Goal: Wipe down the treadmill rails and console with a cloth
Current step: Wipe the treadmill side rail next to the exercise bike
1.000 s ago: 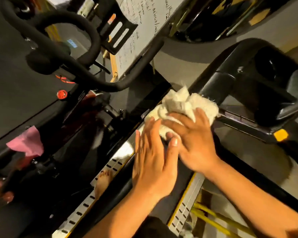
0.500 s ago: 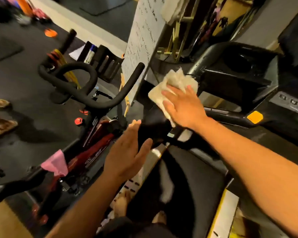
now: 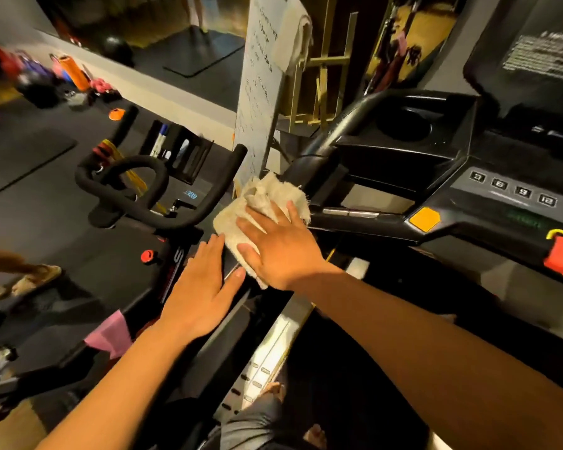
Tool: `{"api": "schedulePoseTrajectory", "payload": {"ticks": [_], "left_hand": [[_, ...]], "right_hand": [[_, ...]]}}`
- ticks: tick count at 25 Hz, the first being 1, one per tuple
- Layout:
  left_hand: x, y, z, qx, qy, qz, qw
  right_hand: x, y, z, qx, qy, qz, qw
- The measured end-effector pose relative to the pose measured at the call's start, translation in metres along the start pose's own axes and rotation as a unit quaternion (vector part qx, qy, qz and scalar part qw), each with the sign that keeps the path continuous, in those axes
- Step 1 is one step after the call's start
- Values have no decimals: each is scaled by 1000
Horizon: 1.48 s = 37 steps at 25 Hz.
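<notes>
dark gym floor with an exercise bike just left of the treadmill rail. right hand presses flat, fingers spread, on the cloth against the rail below the console; left hand lies open beside it, holding nothing

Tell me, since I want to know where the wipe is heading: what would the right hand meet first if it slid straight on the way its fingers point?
Probably the black rail rising to the console. The right hand presses the cloth flat, fingers aimed up and slightly left; depth is unclear, so it could pass beside the whiteboard instead.
</notes>
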<state>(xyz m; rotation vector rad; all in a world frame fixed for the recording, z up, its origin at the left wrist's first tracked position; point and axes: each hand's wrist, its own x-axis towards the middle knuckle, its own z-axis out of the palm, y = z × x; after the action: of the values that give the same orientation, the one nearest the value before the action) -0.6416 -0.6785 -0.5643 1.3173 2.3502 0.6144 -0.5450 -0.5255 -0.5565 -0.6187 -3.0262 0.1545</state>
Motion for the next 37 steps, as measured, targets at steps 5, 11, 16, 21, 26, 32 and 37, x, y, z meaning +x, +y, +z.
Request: {"api": "schedulePoseTrajectory", "payload": {"ticks": [5, 11, 16, 21, 26, 32, 37], "left_hand": [[61, 30, 6, 21, -28, 39, 999], [141, 59, 13, 61, -27, 113, 991], [172, 78, 12, 127, -85, 137, 979], [183, 71, 11, 89, -118, 158, 976], [183, 67, 15, 39, -110, 177, 977], [180, 71, 27, 28, -44, 183, 982], [188, 65, 36, 1, -34, 200, 979]], "right_hand": [[46, 47, -20, -39, -32, 63, 997], [96, 127, -38, -108, -76, 141, 981], [145, 203, -58, -110, -143, 226, 957], [181, 294, -72, -90, -137, 345, 924], [193, 329, -79, -80, -86, 423, 899], [192, 249, -57, -123, -165, 190, 960], [183, 174, -65, -63, -302, -24, 951]]}}
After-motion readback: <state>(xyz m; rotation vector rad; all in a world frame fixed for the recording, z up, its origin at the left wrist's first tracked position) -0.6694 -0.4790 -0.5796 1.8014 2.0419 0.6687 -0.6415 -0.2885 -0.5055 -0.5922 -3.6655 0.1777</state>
